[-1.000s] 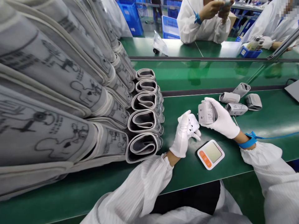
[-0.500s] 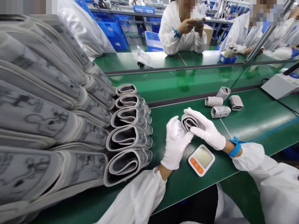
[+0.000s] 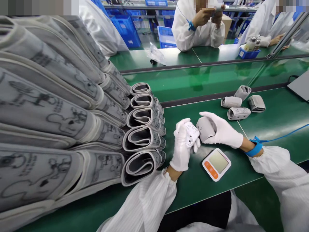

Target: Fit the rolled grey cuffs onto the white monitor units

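Observation:
My left hand point(image 3: 182, 146), in a white glove, holds a white plastic device point(image 3: 192, 132) with small dark marks on its face. Just to the right, my right hand point(image 3: 223, 130), also gloved and with a blue wrist strap, is wrapped round a rolled grey cuff point(image 3: 206, 129). Cuff and device are close together; whether they touch I cannot tell. Below my right hand a white monitor point(image 3: 216, 164) with a grey screen and orange buttons lies on the green table point(image 3: 190, 190).
Large stacks of folded grey cuffs point(image 3: 140, 167) fill the left side. Several rolled cuffs point(image 3: 238, 113) lie at the right, near a grey box point(image 3: 300, 84). Across the dark rail point(image 3: 183, 101), people in white coats sit by a small blue bin point(image 3: 249, 53).
My hands have moved apart slightly. The white device has turned up in my left hand, and the rolled cuff has turned its side to view in my right. The camera view has shifted.

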### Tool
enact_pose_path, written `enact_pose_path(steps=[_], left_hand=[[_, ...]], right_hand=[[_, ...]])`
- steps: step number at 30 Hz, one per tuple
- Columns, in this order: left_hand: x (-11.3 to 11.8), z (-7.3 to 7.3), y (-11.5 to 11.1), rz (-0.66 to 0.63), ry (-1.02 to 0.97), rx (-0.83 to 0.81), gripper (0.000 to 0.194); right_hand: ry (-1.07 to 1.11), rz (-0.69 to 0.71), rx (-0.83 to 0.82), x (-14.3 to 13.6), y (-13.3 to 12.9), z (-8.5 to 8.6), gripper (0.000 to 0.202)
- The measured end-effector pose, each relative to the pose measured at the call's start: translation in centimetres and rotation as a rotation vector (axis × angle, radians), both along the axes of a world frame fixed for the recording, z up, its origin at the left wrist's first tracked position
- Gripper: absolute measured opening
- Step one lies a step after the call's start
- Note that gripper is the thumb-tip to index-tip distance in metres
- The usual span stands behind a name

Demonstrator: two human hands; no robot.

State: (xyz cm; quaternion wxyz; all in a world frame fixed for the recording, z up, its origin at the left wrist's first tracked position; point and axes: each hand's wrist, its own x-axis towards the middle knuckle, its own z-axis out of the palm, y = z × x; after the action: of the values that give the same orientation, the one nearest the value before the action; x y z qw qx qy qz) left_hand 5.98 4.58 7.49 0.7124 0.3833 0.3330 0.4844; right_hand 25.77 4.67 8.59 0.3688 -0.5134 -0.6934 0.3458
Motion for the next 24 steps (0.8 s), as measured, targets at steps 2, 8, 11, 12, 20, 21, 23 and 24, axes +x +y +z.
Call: enact_pose_path(steps=[2,8,11,12,20,21,23,24], left_hand=[[-0.1,0.0,0.1,-0.011,-0.021,-0.071,0.072],[0.2,-0.5,-0.2,-0.143,0.055,-0.078,0.096],[0.1,-0.5,-0.3,-0.172,0.098,-0.054,0.098],[0.1,-0.6,-0.2,-0.177,0.106,-0.052,0.098],[0.1,-0.9,0.0,-0.209,0.195,-0.008,0.108],[0.2,-0.9,0.1,-0.204,0.208,0.006,0.108],[0.3,-1.0,0.2,-0.201,0.237,0.026,0.109],[0.3,-1.0,0.3,-0.201,0.252,0.035,0.109]], right_hand=[[-0.014,-0.028,0.061,0.0,-0.1,0.3,0.095],[-0.127,0.064,0.199,0.0,-0.4,0.6,0.079],[-0.128,0.099,0.196,0.1,-0.4,0.4,0.076],[-0.13,0.101,0.198,0.1,-0.4,0.3,0.076],[-0.18,0.114,0.251,0.6,-0.4,0.2,0.079],[-0.176,0.11,0.245,0.7,-0.4,0.1,0.081],[-0.168,0.104,0.224,1.0,-0.3,-0.3,0.084],[-0.167,0.105,0.218,1.1,-0.3,-0.5,0.085]])
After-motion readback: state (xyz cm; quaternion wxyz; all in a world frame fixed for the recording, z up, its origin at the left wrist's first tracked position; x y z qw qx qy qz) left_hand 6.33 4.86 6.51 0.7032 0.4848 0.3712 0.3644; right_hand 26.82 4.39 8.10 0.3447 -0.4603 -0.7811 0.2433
